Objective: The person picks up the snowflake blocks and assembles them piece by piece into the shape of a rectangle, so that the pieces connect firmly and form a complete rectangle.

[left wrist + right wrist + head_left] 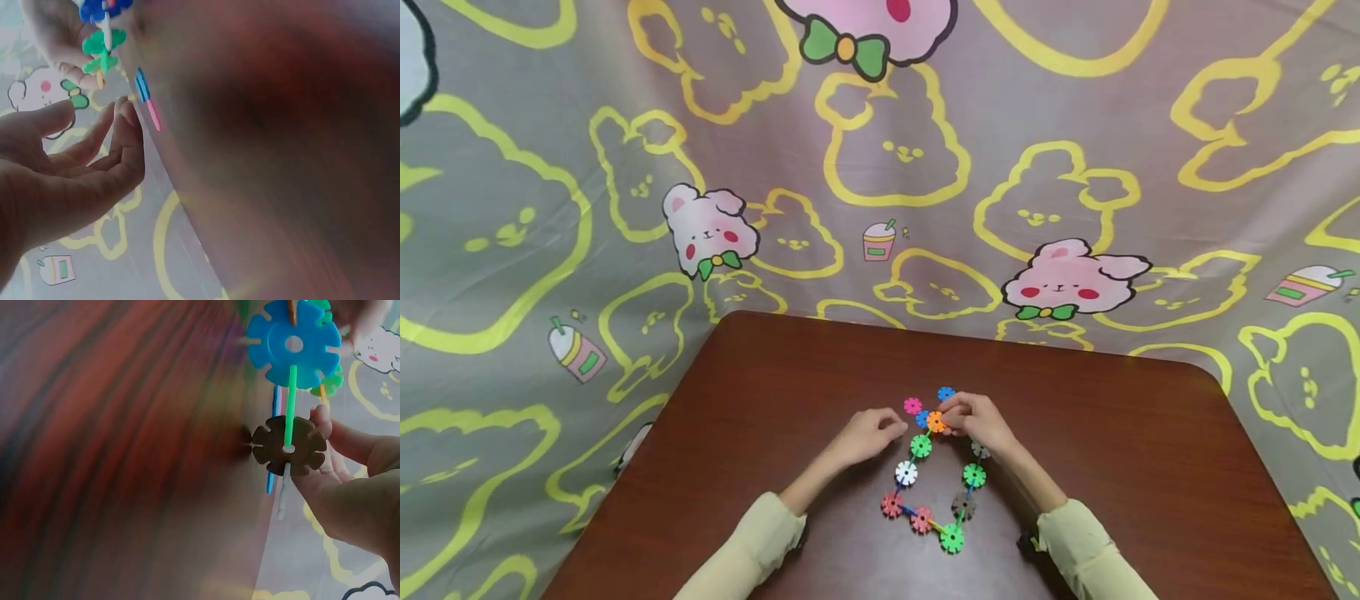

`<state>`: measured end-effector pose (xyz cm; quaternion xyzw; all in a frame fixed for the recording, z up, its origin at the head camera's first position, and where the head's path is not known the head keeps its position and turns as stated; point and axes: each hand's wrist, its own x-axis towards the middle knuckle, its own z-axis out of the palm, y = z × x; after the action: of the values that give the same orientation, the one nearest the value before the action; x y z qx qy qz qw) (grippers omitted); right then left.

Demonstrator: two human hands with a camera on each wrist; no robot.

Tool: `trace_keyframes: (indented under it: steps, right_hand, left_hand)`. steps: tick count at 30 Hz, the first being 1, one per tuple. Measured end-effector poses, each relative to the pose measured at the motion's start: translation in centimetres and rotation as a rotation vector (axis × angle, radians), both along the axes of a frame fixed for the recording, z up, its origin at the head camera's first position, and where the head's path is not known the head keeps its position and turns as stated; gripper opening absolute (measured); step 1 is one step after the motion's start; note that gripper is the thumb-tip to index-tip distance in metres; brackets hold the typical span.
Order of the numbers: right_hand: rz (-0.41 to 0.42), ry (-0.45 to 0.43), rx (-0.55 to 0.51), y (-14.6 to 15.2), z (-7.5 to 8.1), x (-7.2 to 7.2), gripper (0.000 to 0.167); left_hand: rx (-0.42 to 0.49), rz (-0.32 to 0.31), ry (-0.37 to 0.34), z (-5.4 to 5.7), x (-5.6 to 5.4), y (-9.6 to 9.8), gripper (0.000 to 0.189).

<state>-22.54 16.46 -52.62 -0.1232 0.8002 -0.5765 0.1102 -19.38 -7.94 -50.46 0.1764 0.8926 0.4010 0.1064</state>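
Observation:
Notched plastic discs are linked edge to edge in an angular chain on the table, with a green disc [921, 446], a white disc [906, 473] and a red disc [892, 505] down its left side. At the chain's far left end is an orange disc [936, 422], which my right hand [976, 421] pinches by its edge. A brown disc [269, 440] stands in front of those fingers in the right wrist view. My left hand [871, 435] is beside the chain, fingers loosely bent and thumb apart, holding nothing [81, 169].
Beyond the orange disc lie a pink disc [912, 405] and a blue disc [946, 393], with another blue disc [922, 418] nearer. The brown table [760, 367] has a patterned curtain [925, 225] behind it.

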Motion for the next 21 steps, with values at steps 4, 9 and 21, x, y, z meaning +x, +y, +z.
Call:
trace_keyframes:
  steps: [4, 9, 21]
  right_hand:
    - [0.004, 0.015, -0.015, -1.0, 0.3, 0.0, 0.013]
    - [0.034, 0.03, 0.013, -1.9, 0.4, -0.4, 0.012]
    - [0.259, 0.476, 0.575, -4.2, 0.2, -4.6, 0.016]
  left_hand:
    - [0.158, 0.007, -0.142, -0.9, -1.7, 1.4, 0.022]
    - [0.275, 0.033, -0.225, -1.7, -2.4, 1.9, 0.014]
    - [0.319, 0.129, -0.253, -1.6, -1.9, 0.7, 0.008]
